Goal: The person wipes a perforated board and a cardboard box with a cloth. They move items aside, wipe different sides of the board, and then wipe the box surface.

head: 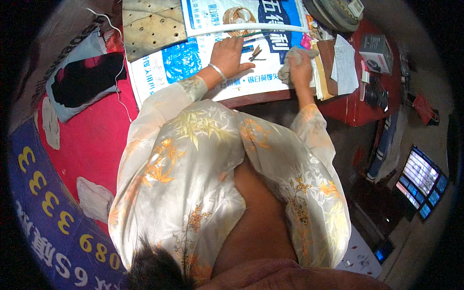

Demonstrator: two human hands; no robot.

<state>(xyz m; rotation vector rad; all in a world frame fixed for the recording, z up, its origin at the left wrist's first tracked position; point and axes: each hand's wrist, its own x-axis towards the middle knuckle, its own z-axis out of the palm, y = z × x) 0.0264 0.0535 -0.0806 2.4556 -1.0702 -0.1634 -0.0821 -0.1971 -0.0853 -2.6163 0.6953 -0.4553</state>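
My left hand rests palm down on a white and blue printed woven sack spread over the table, with its thumb out to the right. Whether anything lies under its fingers cannot be told. Just right of it lie several short dark and wood-coloured sticks. Thin green and pale rods lie near my fingertips. My right hand is closed on a crumpled grey cloth at the right side of the sack, near a stack of papers.
A perforated stone-like slab stands at the back left. A clear-topped white frame lies behind my hands. On the right are paper sheets, a small box and a dark camera-like object. The table's red edge runs before me.
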